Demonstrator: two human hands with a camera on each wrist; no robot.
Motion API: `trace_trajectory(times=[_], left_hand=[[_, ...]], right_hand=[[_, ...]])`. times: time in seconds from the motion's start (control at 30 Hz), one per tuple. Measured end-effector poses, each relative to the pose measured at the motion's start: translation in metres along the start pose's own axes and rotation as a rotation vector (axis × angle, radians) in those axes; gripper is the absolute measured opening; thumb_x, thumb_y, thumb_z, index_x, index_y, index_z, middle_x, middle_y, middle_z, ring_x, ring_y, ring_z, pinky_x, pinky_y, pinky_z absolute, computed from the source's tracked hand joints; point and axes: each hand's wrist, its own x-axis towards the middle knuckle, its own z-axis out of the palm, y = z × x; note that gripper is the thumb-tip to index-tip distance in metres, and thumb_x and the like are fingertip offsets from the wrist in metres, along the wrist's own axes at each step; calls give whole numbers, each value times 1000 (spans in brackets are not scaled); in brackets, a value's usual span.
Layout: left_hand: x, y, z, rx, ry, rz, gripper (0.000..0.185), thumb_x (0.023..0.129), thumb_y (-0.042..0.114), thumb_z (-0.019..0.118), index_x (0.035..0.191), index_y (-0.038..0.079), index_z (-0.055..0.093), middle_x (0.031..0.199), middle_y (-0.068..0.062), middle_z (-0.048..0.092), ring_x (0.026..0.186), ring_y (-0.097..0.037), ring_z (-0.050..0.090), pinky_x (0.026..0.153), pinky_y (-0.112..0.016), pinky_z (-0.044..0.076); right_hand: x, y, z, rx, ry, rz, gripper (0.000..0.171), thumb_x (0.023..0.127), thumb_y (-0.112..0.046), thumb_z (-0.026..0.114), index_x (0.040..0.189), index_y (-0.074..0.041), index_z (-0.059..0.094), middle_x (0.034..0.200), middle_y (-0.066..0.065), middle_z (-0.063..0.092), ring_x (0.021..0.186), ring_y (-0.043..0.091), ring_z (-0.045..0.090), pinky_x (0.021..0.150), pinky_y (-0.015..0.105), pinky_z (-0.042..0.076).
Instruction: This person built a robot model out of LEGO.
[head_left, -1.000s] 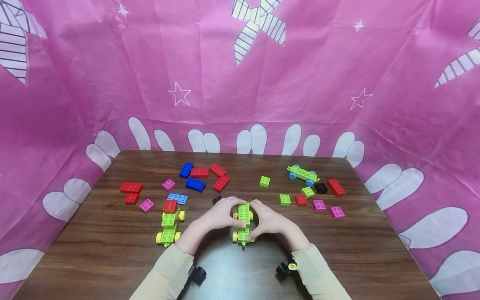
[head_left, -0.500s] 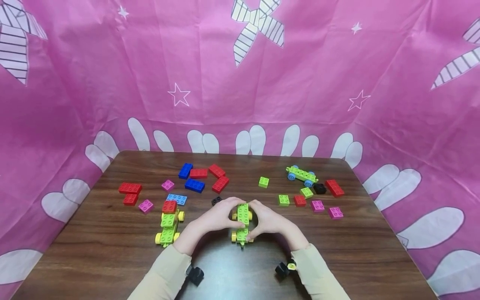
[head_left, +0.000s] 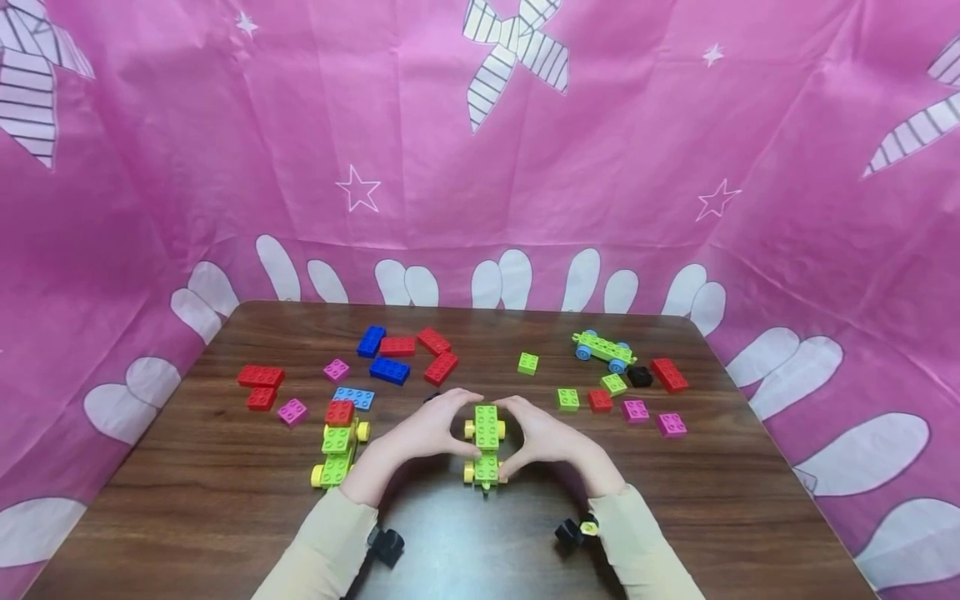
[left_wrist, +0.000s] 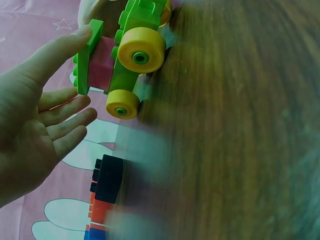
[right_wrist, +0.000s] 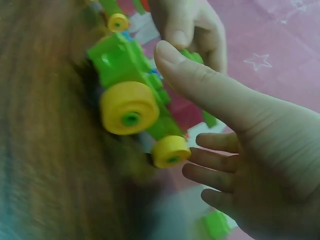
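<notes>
A green toy car base with yellow wheels [head_left: 487, 470] stands at the middle front, pointing away from me. On its far half a pink brick [left_wrist: 101, 63] carries a green brick [head_left: 486, 427] on top. My left hand [head_left: 438, 429] curves along the car's left side, its thumb tip at the green brick and its other fingers loosely extended. On the opposite side my right hand [head_left: 545, 433] arcs around with thumb and fingers spread, a small gap showing beside the car. In the right wrist view, the right thumb [right_wrist: 200, 82] overlaps the car's upper part.
Left stands another yellow-wheeled green car [head_left: 335, 468] bearing green and red bricks. A blue-wheeled green car base [head_left: 603, 350] sits at the back right beside a black brick [head_left: 640, 377]. Several red, blue, pink and green bricks lie scattered across the brown table [head_left: 480, 550], before a pink curtain [head_left: 450, 192].
Both hands have loosened and drawn slightly away from the car, the left hand's fingers shifting left. The car has stayed nearly in place.
</notes>
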Motion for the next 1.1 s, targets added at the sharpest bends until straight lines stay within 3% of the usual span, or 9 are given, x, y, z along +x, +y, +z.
trace_trajectory(times=[0.2, 0.37, 0.7, 0.9, 1.1], left_hand=[[1, 0, 0, -12, 7, -2, 76, 76, 34, 83, 138, 4, 51, 137, -11, 55, 127, -28, 52, 106, -48, 44], [1, 0, 0, -7, 9, 6, 73, 77, 34, 83, 136, 5, 52, 135, -9, 55, 127, -27, 53, 106, -47, 44], [-2, 1, 2, -22, 9, -6, 66, 80, 35, 80, 134, 8, 55, 133, -9, 56, 125, -29, 53, 105, -49, 45], [-1, 1, 2, -14, 12, -11, 66, 79, 35, 81, 133, 7, 56, 133, -10, 56, 124, -30, 54, 105, -48, 45], [0, 1, 3, -14, 8, -24, 66, 79, 35, 81, 134, 8, 55, 134, -9, 56, 125, -28, 54, 105, -47, 45]], right_hand=[[-13, 6, -23, 44, 92, 41, 95, 68, -37, 89, 144, -6, 41, 146, 14, 46, 135, 32, 44, 109, 55, 39], [-27, 17, -47, 39, 241, 59, 81, 73, -27, 87, 140, -6, 48, 142, 14, 52, 132, 35, 47, 107, 57, 39], [-58, 71, -80, 5, 446, 149, 53, 80, -13, 81, 126, 1, 60, 125, 19, 64, 122, 38, 55, 102, 57, 43], [-71, 100, -87, -91, 438, 190, 49, 79, -12, 81, 121, 4, 62, 117, 22, 67, 112, 40, 60, 95, 57, 48], [-72, 115, -84, -173, 387, 180, 43, 78, -11, 81, 116, 2, 66, 110, 20, 69, 97, 34, 67, 81, 47, 56]])
